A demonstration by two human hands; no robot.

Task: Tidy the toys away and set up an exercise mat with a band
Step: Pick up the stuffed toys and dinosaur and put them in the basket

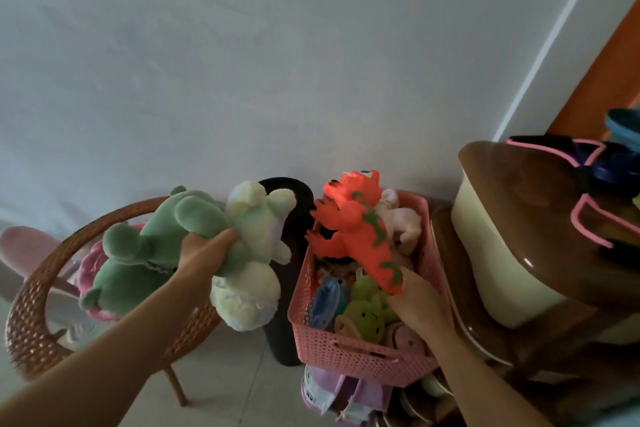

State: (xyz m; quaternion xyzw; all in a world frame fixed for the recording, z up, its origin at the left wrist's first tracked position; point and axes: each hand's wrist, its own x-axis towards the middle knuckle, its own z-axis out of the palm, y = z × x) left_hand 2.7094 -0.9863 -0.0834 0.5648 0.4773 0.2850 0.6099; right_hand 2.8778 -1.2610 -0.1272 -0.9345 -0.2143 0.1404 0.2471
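Now left grip (204, 258) clutches fuzzy plush toys (194, 246); right grip (419, 302) pinches rubbery orange dinosaur (356, 222) tail.

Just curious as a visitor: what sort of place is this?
Probably a room in a home with children: a pink basket full of toys, a wicker chair, and lidded storage bins against a plain wall.

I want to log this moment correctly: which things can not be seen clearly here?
All in the head view:
- Right hand: fingers hidden behind the orange dinosaur.
- Pink basket: lower toys covered by upper ones.
- Black roll: mostly behind the pale plush.
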